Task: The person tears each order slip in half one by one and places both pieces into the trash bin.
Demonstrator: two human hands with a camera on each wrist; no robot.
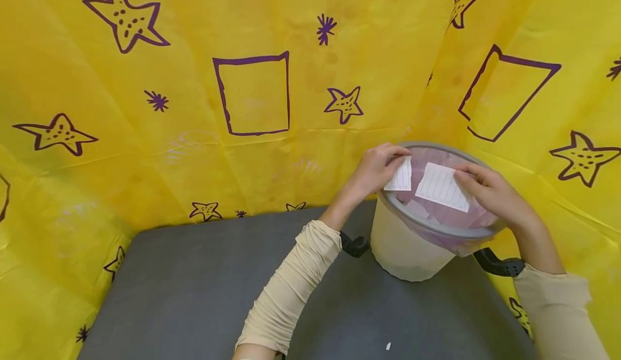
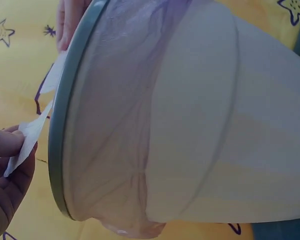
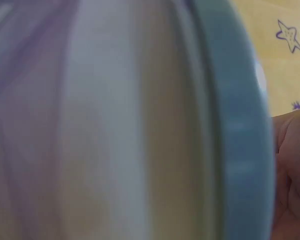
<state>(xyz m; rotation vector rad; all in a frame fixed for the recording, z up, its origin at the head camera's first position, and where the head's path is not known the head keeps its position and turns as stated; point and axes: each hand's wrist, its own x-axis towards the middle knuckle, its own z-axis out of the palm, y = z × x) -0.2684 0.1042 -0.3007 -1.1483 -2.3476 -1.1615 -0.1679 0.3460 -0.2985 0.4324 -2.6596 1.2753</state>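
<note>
My left hand [image 1: 380,167] pinches a small torn piece of lined white paper [image 1: 400,178] over the left side of the bin. In the left wrist view, the thumb and fingers of the left hand [image 2: 7,165] grip that paper piece [image 2: 31,134]. My right hand [image 1: 490,193] pinches a larger torn piece of lined paper [image 1: 440,187] above the bin's opening. A white bin [image 1: 409,241] with a grey rim [image 1: 448,232] and a pinkish liner stands below both hands. Inside lie white paper scraps [image 1: 421,212]. Only part of the right hand [image 3: 295,170] shows past the rim in the right wrist view.
The bin stands on a dark grey surface [image 1: 194,284], toward its back right corner. A tiny white scrap [image 1: 388,346] lies near the front. Yellow cloth [image 1: 184,106] with purple drawings of stars and squares rises behind and at the sides.
</note>
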